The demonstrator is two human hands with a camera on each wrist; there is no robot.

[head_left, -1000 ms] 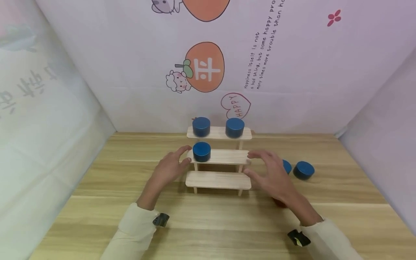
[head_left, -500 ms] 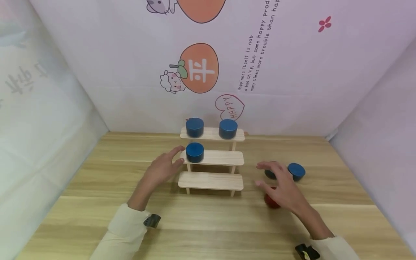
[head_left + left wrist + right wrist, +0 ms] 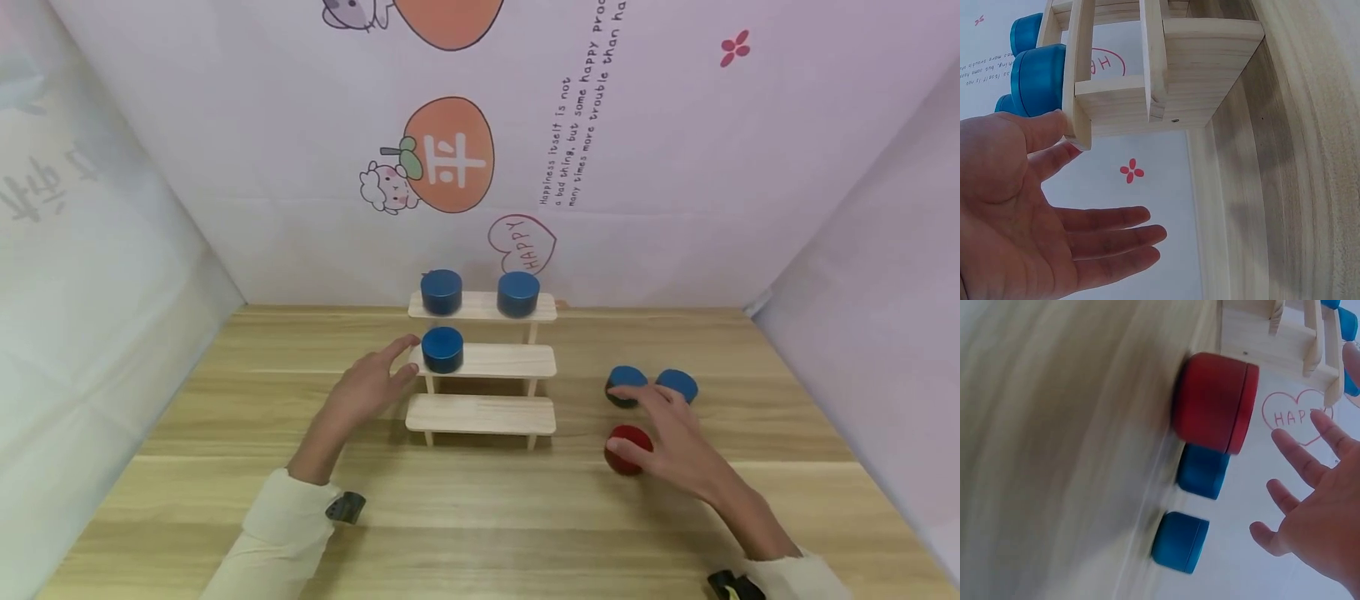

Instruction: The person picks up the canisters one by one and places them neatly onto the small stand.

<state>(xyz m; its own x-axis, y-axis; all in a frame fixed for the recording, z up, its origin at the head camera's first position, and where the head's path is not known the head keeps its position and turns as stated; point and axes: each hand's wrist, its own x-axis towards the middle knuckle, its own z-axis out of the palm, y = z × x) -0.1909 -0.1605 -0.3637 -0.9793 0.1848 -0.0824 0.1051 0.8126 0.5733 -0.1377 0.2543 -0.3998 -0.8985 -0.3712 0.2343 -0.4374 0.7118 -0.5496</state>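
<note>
A three-tier wooden stand stands on the table. Two blue round tins sit on its top shelf and one blue tin at the left end of the middle shelf. My left hand pinches the left end of the middle shelf between thumb and index finger; its other fingers extend straight in the left wrist view. Spread and holding nothing, my right hand hovers over a red round tin. Behind it stand two more blue tins, partly covered by the fingers in the head view.
The wood-grain table ends at a white printed cloth wall close behind the stand. More cloth hangs on the left and right sides. A small black device sits at the left cuff.
My right hand has left the right end of the middle shelf and moved right, over the red tin. The left hand stays at the shelf's left end. The head view has shifted slightly.
</note>
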